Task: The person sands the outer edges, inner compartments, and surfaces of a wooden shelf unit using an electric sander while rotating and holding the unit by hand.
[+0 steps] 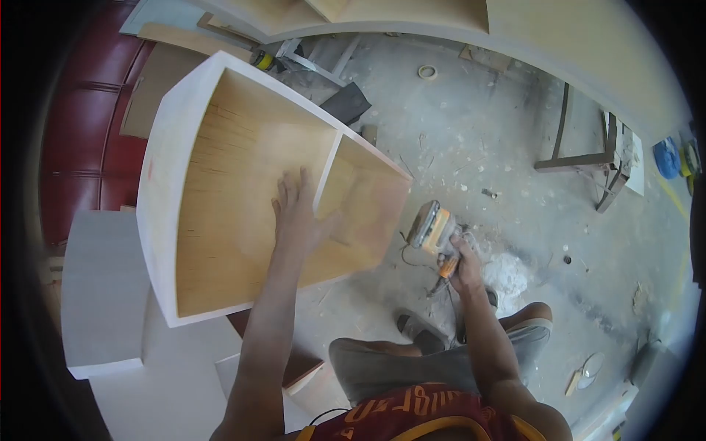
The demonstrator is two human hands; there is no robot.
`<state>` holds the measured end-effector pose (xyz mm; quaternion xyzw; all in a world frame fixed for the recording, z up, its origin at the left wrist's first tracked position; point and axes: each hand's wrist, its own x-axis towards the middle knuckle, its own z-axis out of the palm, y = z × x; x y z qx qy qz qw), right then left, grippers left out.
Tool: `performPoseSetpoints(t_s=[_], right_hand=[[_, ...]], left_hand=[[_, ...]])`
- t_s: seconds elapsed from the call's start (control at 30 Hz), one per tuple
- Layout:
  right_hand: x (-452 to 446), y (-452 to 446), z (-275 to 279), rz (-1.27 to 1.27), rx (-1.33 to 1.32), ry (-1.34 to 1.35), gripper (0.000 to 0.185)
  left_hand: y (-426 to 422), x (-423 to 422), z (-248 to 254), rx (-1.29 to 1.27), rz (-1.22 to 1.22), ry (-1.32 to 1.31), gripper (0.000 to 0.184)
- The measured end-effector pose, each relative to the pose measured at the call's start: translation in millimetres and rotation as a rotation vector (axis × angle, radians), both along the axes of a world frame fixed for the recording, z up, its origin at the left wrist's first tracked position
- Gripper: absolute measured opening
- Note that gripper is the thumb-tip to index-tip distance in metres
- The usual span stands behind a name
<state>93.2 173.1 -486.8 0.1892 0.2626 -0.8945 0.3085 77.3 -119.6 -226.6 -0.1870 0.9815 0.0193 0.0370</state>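
Note:
A wooden cabinet box (pixel 158 184) with white-edged sides and a divider (pixel 328 167) lies tilted in front of me, its hollow side facing up. My left hand (pixel 296 209) reaches over its inside near the divider, fingers spread and holding nothing. Whether the palm touches the wood I cannot tell. To the right of the box, my right hand (pixel 465 268) is wrapped round the handle of an orange and grey electric sander (pixel 438 229). The sander is held above the floor, apart from the box, with a dark cord hanging near it.
A long curved wooden shelf unit (pixel 573 44) spans the top. Farther right stands a metal-legged frame (pixel 581 160). A tape roll (pixel 427 72) and a white dusty bundle (pixel 506 275) lie on the concrete floor (pixel 456 132). Grey panels (pixel 103 287) and a red padded surface (pixel 79 140) are at left.

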Motion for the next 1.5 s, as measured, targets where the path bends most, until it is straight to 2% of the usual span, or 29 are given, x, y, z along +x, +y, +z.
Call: performPoseSetpoints(t_s=[0.03, 0.07, 0.13, 0.2, 0.33, 0.4, 0.43, 0.5, 0.53, 0.6, 0.63, 0.7, 0.73, 0.8, 0.93, 1.0, 1.07, 1.13, 1.2, 1.23, 1.3, 1.33, 1.4, 1.43, 1.5], right_hand=[[-8.9, -9.9, 1.8, -0.031, -0.014, 0.016, 0.03], [-17.5, -20.8, 5.8, -0.034, -0.028, 0.037, 0.03], [-29.6, -39.4, 1.9, -0.216, -0.017, 0.086, 0.025], [-38.7, -56.5, -30.1, -0.201, -0.08, 0.053, 0.028], [-61.5, -79.0, -45.1, -0.239, -0.197, 0.108, 0.038], [-75.0, -83.4, -39.3, -0.246, -0.137, 0.3, 0.072], [-80.0, -86.1, -38.1, -0.23, -0.152, 0.299, 0.072], [-83.4, -93.2, -37.4, -0.323, 0.22, 0.643, 0.08], [-82.2, -95.7, -32.6, -0.304, 0.215, 0.623, 0.08], [-78.1, -102.4, -14.6, -0.28, 0.455, 0.737, 0.084], [-75.4, -107.2, -4.6, -0.27, 0.456, 0.733, 0.084], [-69.1, -119.3, 11.0, -0.208, 0.367, 0.552, 0.087], [-70.0, -125.8, 3.4, -0.206, 0.358, 0.552, 0.087], [-70.6, -144.8, -15.2, -0.31, 0.674, 0.734, 0.09], [-76.2, -152.1, 2.2, -0.279, 0.67, 0.67, 0.093], [-86.5, -151.6, 23.6, -0.428, 0.683, 0.936, 0.091], [-89.2, -145.4, 50.1, -0.4, 0.685, 1.015, 0.09], [-87.9, -149.3, 45.5, -0.37, 0.684, 1.102, 0.09], [-83.2, -160.5, 17.2, -0.326, 0.667, 0.825, 0.087], [-83.5, -154.8, 15.1, -0.33, 0.666, 0.824, 0.087], [-79.9, -140.3, 10.4, -0.18, 0.361, 0.522, 0.086], [-83.8, -142.5, 7.7, -0.19, 0.361, 0.524, 0.086], [-93.0, -154.4, -0.2, -0.377, 0.693, 0.949, 0.081], [-97.9, -156.8, 9.5, -0.373, 0.692, 0.946, 0.081], [-105.9, -158.1, 38.0, -0.441, 0.688, 1.105, 0.079]], left_hand=[[-6.9, -8.1, -19.6, -0.074, 0.078, -0.095, 0.097], [-14.3, -9.5, -33.0, -0.087, 0.077, -0.073, 0.097], [-25.8, -9.0, -48.9, -0.208, 0.064, -0.012, 0.093], [-28.8, -3.2, -57.5, -0.21, 0.06, 0.034, 0.092], [-19.2, 12.1, -52.7, -0.158, 0.023, 0.12, 0.097], [-19.3, 26.6, -50.6, -0.164, 0.02, 0.13, 0.098], [-20.8, 36.3, -50.7, -0.147, 0.013, 0.105, 0.099], [-25.7, 55.8, -52.5, -0.138, 0.024, 0.111, 0.099], [-27.1, 62.3, -52.2, -0.117, 0.007, 0.124, 0.099], [-30.8, 66.9, -52.2, -0.132, 0.017, 0.099, 0.099], [-31.6, 66.0, -53.4, -0.147, 0.009, 0.105, 0.1], [-32.1, 66.0, -53.4, -0.138, -0.001, 0.101, 0.1], [-30.8, 64.9, -52.4, -0.137, -0.02, 0.105, 0.101], [-28.7, 60.8, -52.2, -0.135, -0.03, 0.124, 0.101], [-24.7, 57.9, -57.4, -0.174, -0.031, 0.163, 0.101], [-25.2, 58.1, -59.1, -0.181, -0.029, 0.17, 0.101], [-25.6, 56.8, -59.5, -0.189, -0.028, 0.176, 0.101], [-25.3, 56.3, -59.9, -0.204, -0.027, 0.194, 0.1], [-28.3, 57.9, -62.7, -0.2, -0.03, 0.215, 0.099], [-29.2, 57.5, -61.7, -0.207, -0.042, 0.235, 0.098], [-28.9, 60.1, -62.1, -0.178, -0.034, 0.25, 0.096], [-29.1, 57.4, -61.9, -0.149, -0.026, 0.273, 0.095], [-29.4, 55.1, -62.0, -0.155, -0.017, 0.267, 0.095], [-30.2, 56.1, -61.9, -0.16, 0.0, 0.259, 0.095], [-30.3, 56.4, -61.1, -0.148, -0.007, 0.266, 0.095]])
